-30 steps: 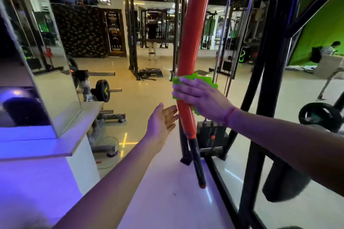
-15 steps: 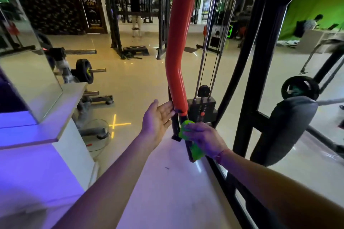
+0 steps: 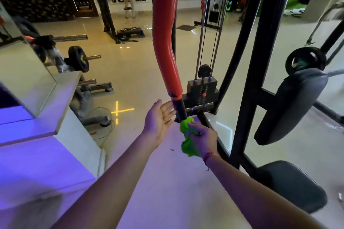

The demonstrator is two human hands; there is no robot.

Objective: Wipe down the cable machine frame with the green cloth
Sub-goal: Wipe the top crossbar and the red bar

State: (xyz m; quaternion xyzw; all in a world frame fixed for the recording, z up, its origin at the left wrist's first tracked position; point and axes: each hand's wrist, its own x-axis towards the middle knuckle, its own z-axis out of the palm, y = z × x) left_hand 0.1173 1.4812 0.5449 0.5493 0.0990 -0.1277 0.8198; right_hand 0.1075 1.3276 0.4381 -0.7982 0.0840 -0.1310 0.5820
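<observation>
The right hand (image 3: 202, 135) is squeezing the crumpled green cloth (image 3: 188, 139) (soft, bunchy) against the round black frame post (image 3: 180, 110). The left hand (image 3: 158, 120) is hovering flat and wide beside it, holding nothing.

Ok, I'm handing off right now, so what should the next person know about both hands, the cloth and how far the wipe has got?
Right hand: shut on the green cloth, pressed at the bottom of the black post under the red tube.
Left hand: open, palm beside the post; contact unclear.
Done: cannot tell from this view how much is wiped.
Left, probably: the post's foot, then the black uprights on the right, near the weight stack.
</observation>
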